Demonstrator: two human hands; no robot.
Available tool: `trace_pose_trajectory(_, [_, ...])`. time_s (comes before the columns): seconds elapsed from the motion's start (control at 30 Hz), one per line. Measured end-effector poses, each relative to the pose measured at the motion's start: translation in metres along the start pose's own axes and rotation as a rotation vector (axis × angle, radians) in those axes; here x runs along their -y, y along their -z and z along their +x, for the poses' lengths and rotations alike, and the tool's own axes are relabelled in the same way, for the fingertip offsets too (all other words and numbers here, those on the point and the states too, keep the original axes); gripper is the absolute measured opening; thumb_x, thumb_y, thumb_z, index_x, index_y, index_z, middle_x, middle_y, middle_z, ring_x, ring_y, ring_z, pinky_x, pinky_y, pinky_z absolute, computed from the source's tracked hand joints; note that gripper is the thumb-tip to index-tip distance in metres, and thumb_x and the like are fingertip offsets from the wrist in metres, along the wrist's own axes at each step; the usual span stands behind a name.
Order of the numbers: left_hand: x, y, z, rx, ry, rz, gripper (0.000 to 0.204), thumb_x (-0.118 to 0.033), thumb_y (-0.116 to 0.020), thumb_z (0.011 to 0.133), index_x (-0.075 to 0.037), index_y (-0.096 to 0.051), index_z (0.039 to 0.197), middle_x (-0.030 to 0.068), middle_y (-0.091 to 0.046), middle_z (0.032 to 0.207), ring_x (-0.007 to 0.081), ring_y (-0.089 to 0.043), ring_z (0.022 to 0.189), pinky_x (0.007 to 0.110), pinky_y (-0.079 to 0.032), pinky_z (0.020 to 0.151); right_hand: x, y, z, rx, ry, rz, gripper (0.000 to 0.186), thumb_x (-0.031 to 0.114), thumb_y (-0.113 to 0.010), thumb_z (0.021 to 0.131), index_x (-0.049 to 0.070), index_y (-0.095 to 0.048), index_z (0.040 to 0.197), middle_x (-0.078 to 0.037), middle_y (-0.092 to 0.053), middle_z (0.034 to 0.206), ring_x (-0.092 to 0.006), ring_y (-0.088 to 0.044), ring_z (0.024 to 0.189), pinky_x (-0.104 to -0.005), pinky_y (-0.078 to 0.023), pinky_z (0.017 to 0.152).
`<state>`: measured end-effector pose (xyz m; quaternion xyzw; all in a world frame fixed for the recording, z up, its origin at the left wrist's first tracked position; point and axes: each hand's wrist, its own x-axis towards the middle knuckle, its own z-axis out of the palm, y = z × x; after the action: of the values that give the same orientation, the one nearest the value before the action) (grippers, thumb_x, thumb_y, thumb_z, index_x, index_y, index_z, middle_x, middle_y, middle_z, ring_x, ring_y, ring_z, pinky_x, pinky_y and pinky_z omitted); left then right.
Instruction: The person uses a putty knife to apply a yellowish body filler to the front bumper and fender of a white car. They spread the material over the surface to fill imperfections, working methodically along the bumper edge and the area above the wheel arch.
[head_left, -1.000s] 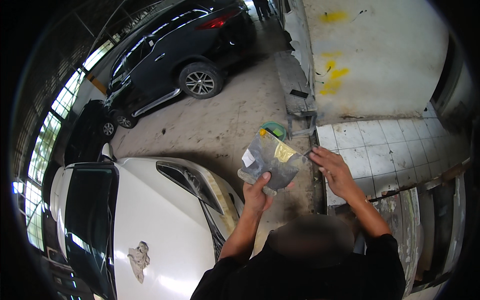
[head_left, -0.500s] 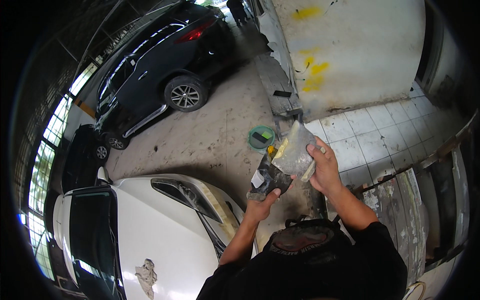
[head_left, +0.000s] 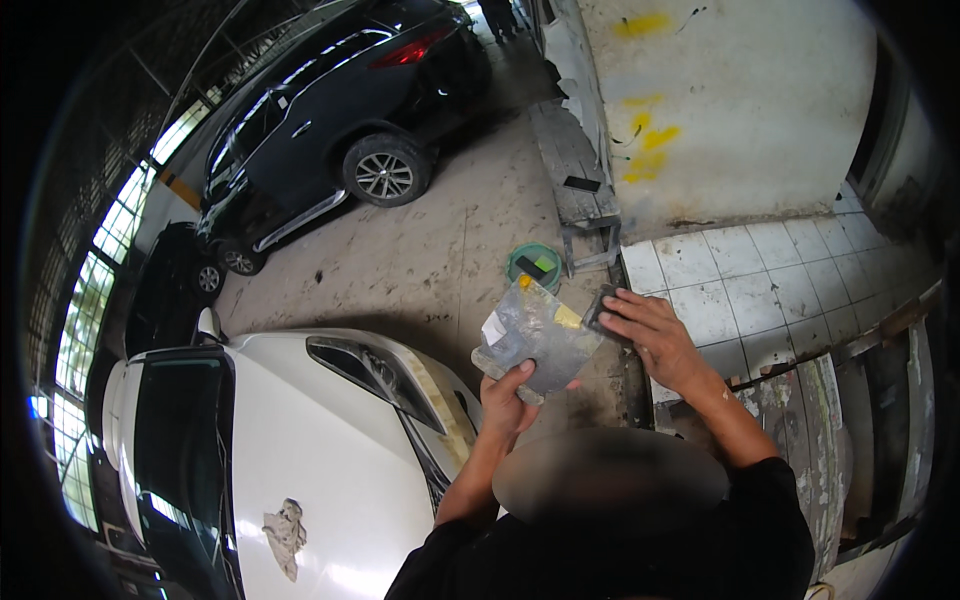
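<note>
My left hand (head_left: 508,395) grips a flat grey plate (head_left: 545,345) by its near edge, thumb on top. The smeared plate carries a small orange-yellow blob (head_left: 525,282) at its far corner, a white patch (head_left: 493,328) on the left and a pale yellow smear (head_left: 567,317) on the right. My right hand (head_left: 655,335) is closed on a dark flat scraper-like piece (head_left: 600,308) at the plate's right edge. The fingers partly cover this piece, so its exact kind is unclear. Whether it touches the plate I cannot tell.
A green basin (head_left: 535,262) holding dark and green blocks stands on the floor beyond the plate. A black phone (head_left: 582,184) lies on a worn bench (head_left: 575,145). A white car (head_left: 330,430) with a rag (head_left: 285,538) on it is at left; a dark car (head_left: 330,110) stands farther off.
The plate in my left hand now faces up flatter. My right hand has turned palm-down and moved slightly right; the broad grey face that was by it now lies over my left hand.
</note>
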<state>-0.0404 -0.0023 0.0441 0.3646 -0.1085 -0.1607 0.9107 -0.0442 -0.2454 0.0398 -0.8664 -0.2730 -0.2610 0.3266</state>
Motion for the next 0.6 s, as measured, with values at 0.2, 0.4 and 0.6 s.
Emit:
trace_pose_trajectory(0.2, [0.004,-0.002,0.010,0.016,0.013,0.175,0.053,-0.003,-0.052,0.084,0.004,-0.034,0.133,0.0217,-0.050,0.124,0.0392,-0.055,0.111,0.056,-0.055,0.080,0.028,0.005,0.021,-0.095,-0.190,0.555,0.050,-0.005,-0.055,0.078,0.008,-0.055,0.126,-0.012,-0.054,0.130,-0.0319,-0.051,0.119,-0.0374,-0.040,0.099])
trace_pose_trajectory(0.4, [-0.003,0.007,0.007,-0.009,-0.027,0.108,0.052,-0.003,-0.053,0.083,0.006,-0.035,0.131,0.0229,-0.051,0.123,0.0377,-0.056,0.109,0.056,-0.055,0.081,0.021,-0.007,0.005,0.078,-0.297,0.515,0.044,-0.003,-0.053,0.083,0.006,-0.054,0.126,-0.015,-0.055,0.127,-0.0306,-0.051,0.120,-0.0367,-0.040,0.101])
trace_pose_trajectory(0.6, [-0.011,0.004,0.009,-0.040,-0.146,0.123,0.058,-0.009,-0.059,0.081,0.004,-0.034,0.132,0.0218,-0.051,0.123,0.0388,-0.057,0.107,0.058,-0.053,0.081,0.019,0.002,0.001,-0.122,-0.477,0.579,0.026,0.009,-0.048,0.093,-0.004,-0.057,0.113,-0.015,-0.063,0.108,-0.0240,-0.064,0.092,-0.0325,-0.051,0.082])
